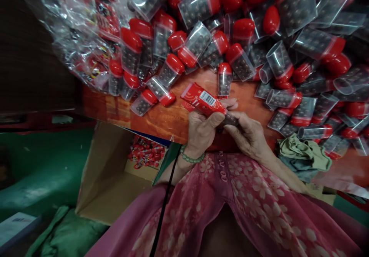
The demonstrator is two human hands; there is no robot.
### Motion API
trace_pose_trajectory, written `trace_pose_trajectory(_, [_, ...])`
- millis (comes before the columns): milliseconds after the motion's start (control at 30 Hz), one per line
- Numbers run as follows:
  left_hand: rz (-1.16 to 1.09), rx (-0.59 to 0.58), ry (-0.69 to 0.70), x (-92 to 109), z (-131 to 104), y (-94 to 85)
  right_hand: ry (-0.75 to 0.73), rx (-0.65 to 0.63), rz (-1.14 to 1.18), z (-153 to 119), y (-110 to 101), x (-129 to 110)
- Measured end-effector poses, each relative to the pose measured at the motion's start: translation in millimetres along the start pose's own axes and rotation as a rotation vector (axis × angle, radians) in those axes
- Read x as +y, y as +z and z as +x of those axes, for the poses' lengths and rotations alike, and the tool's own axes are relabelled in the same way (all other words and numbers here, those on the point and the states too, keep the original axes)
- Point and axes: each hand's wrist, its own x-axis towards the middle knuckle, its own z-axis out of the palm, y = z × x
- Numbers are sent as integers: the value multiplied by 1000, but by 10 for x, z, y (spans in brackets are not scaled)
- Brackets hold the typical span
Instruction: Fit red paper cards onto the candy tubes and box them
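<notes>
Just above my lap, my left hand point(203, 130) is wrapped round a red printed sleeve point(204, 98) with a white barcode label. The sleeve tilts up to the left. My right hand point(249, 132) pinches the dark lower end of a clear tube of small balls point(230, 119), which meets the sleeve at its right end. My fingers hide part of that joint. Just beyond my hands, a small red-capped tube of dark balls point(224, 79) stands apart from the large heap of similar tubes point(242, 63).
A clear plastic bag point(83, 30) with red printed pieces lies at the upper left of the orange table point(173, 120). Below the table edge is a cardboard box point(106, 172) holding red wrapped packs point(146, 152). Crumpled green cloths point(304, 153) lie at the right.
</notes>
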Motion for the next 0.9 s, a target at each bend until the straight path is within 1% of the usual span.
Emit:
trace_pose_trajectory(67, [0,-11,-28,7,-11,4,55,-5,100,-1,-6,17])
trace_pose_trajectory(167, [28,-32,-80,22,-33,9,182,-95,362,3,-19,43])
trace_pose_trajectory(233, [43,-40,-109,30,-34,14,219,-112,434,5,-14,54])
trace_pose_trajectory(367, [-11,-94,-91,30,-14,19,194,59,240,-3,24,46])
trace_pose_trajectory(400, [-16,-115,-93,29,-11,15,200,63,233,-3,28,36])
trace_pose_trajectory(433, [-17,-138,-100,29,-12,9,215,39,265,1,28,24])
trace_pose_trajectory(500, [-26,-177,-111,35,-17,-5,255,-34,384,18,14,-2])
trace_pose_trajectory(533, [-32,-178,-106,41,-19,-10,269,-66,434,29,5,-14])
trace_pose_trajectory(567, [-36,-163,-89,48,-18,-13,277,-90,460,40,-3,-23])
trace_pose_trajectory(633, [-28,-88,-62,56,-6,-10,278,-111,452,56,-10,-29])
trace_pose_trajectory(700, [-10,3,-62,52,19,2,255,-107,375,57,-3,-21])
trace_pose_trajectory(733, [-11,28,-61,45,33,10,232,-88,311,53,4,-14])
trace_pose_trajectory(833, [-25,31,-44,22,57,30,143,-1,130,34,23,5])
trace_pose_trajectory(900, [-20,-11,-53,20,47,34,154,6,159,32,24,8])
